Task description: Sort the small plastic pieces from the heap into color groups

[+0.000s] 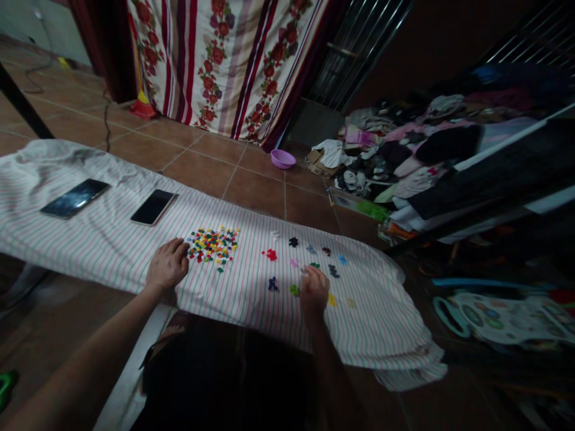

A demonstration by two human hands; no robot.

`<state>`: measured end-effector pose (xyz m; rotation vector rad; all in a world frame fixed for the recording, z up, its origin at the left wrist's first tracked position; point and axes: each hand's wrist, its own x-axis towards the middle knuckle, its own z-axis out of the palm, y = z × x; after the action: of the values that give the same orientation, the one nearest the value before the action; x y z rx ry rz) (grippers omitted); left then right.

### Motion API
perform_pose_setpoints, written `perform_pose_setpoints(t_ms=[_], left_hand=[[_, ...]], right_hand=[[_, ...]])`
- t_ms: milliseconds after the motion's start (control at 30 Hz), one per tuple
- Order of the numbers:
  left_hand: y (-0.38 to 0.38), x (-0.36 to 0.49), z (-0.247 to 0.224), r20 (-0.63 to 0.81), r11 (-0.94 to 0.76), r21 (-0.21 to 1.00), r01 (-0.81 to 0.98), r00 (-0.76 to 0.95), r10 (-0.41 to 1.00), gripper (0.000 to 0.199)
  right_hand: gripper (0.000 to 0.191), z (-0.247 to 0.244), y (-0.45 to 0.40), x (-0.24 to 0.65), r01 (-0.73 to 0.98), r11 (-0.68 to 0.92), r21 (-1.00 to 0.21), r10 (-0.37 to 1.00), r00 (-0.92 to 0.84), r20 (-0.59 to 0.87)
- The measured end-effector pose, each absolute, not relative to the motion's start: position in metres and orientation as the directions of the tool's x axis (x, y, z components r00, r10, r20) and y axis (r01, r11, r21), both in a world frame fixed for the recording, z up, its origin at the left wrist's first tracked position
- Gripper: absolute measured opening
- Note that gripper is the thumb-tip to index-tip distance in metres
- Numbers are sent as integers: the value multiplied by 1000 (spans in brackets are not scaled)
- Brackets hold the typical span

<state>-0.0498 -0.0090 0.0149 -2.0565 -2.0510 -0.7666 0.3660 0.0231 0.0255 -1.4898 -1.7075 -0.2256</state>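
Observation:
A mixed pile of small coloured pieces (213, 244), mostly yellow, red, green and white, lies on the striped cloth (251, 308). My left hand (168, 263) rests on the cloth at the pile's left edge, fingers loosely bent and holding nothing visible. To the right, my right hand (314, 290) is over small single-colour groups, fingertips together; whatever they pinch is too small to make out. Around it lie a red group (270, 255), a pink group (294, 263), a lime green group (294, 290), a dark purple group (272, 284), a black group (293, 242) and a yellow group (332, 299).
Two phones, a larger one (75, 199) and a smaller one (153, 207), lie on the cloth's left part. Beyond are a purple basin (283, 158) on the tiled floor, a floral curtain (215, 60) and a heap of clothes (395, 143).

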Motion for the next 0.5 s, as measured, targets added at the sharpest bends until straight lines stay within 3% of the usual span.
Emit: perform_pose_setpoints(t_ms=[200,500], left_hand=[[-9,-50,14,444,-66,276,959,-66,893,37],[-10,-49,16,440,-71,276,959,-60,896,37]], right_hand=[[36,26,22,309,795,382,-471,825,-65,561],[34,12,31,244,672,519,-528,835,-269,479]])
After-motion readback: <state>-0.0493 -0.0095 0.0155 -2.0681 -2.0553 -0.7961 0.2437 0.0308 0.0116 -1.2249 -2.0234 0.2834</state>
